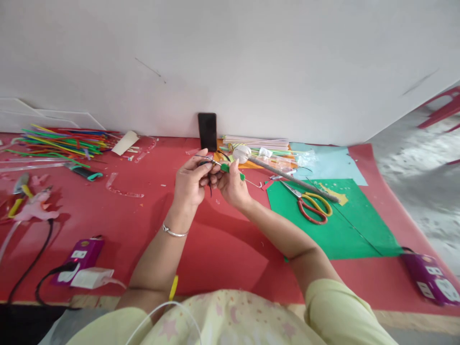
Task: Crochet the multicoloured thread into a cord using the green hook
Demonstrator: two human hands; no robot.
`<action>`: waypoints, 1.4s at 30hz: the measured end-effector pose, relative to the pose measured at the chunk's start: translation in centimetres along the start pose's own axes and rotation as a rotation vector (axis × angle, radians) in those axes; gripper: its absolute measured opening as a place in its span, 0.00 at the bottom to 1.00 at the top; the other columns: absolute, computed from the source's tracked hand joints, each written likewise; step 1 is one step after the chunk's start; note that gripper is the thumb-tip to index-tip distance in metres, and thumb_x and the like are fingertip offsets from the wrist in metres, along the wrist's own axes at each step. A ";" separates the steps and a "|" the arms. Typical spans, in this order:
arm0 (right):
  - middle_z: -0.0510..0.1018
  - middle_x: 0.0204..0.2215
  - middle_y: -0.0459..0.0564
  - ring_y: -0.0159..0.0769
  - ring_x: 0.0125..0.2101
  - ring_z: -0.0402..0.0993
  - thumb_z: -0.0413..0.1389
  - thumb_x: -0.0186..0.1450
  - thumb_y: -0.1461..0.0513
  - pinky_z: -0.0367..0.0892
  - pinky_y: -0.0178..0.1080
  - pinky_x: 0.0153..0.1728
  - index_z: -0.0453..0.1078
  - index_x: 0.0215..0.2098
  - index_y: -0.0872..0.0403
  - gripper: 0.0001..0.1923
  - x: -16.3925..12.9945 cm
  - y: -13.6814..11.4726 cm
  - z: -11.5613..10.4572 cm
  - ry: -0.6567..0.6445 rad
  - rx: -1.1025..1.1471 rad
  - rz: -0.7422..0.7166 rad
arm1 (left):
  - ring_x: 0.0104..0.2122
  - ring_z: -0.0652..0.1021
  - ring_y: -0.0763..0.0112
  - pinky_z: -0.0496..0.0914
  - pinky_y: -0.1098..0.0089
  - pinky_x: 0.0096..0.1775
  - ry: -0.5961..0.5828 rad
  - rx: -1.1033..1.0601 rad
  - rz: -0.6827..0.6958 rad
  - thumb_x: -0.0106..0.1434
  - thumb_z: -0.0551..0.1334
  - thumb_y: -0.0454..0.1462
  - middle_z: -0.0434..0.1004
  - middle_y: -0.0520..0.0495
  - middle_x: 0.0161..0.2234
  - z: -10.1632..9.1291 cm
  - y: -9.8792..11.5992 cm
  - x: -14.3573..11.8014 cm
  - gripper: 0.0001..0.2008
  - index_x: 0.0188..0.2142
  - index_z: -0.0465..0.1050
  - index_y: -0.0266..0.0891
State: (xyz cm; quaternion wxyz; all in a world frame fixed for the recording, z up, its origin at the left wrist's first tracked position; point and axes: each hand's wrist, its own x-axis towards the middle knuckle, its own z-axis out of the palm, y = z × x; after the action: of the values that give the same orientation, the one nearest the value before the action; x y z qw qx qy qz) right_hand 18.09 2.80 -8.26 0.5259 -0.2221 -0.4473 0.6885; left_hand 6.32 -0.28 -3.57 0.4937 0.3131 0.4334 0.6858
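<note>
From the left, my left hand [190,182] is raised above the red worktop [143,225], fingers pinched shut on a small dark piece [204,164] with thin dark strands hanging from it. Just to its right, touching it at the fingertips, my right hand [233,184] is closed around a thin green-wrapped stick [230,170]. That stick is what matters here: its long axis runs from the dark piece at upper left down to the right, its bare tip poking out past my right hand toward the green paper [338,230]. So the joint lies between both hands, a shade nearer the left fingertips. I cannot tell whether the strands are wound on the stick. Further right, scissors [312,206] lie on the green paper, well apart from either hand.
</note>
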 end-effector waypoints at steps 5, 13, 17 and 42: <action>0.84 0.33 0.53 0.43 0.35 0.88 0.52 0.71 0.23 0.83 0.42 0.33 0.80 0.40 0.50 0.42 0.8 -1.0 -2.9 -0.205 -0.166 -0.055 | 0.21 0.74 0.77 0.55 0.77 0.20 -0.098 -0.047 -0.163 0.45 0.78 0.32 0.85 0.50 0.27 -0.7 2.3 0.3 0.23 0.44 0.89 0.39; 0.87 0.35 0.52 0.44 0.34 0.90 0.62 0.70 0.27 0.87 0.46 0.39 0.82 0.44 0.50 0.37 0.8 -5.0 -4.5 -0.327 -0.337 -0.086 | 0.21 0.70 0.78 0.55 0.77 0.21 -0.146 -0.015 -0.177 0.45 0.78 0.31 0.79 0.52 0.24 -1.2 3.3 0.3 0.20 0.41 0.91 0.38; 0.88 0.36 0.54 0.45 0.34 0.91 0.63 0.72 0.30 0.87 0.47 0.41 0.83 0.44 0.50 0.33 0.6 -6.2 -4.2 -0.363 -0.413 -0.127 | 0.22 0.70 0.77 0.55 0.76 0.21 -0.173 0.014 -0.143 0.46 0.78 0.32 0.77 0.52 0.24 -1.6 3.3 0.5 0.20 0.42 0.91 0.39; 0.93 0.44 0.57 0.44 0.44 0.95 0.58 0.83 0.46 0.89 0.43 0.48 0.87 0.52 0.55 0.24 -0.3 -9.1 -4.4 -0.555 -0.501 -0.245 | 0.21 0.73 0.76 0.57 0.75 0.21 -0.316 0.011 -0.209 0.45 0.76 0.32 0.84 0.47 0.26 -3.1 3.5 0.9 0.20 0.41 0.94 0.39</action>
State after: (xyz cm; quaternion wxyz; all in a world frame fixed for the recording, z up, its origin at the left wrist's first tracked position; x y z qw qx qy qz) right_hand 26.37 4.58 -2.80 0.3927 -0.0940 -0.7499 0.5241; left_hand 1.91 -0.76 -1.75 0.6225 0.3728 0.3843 0.5708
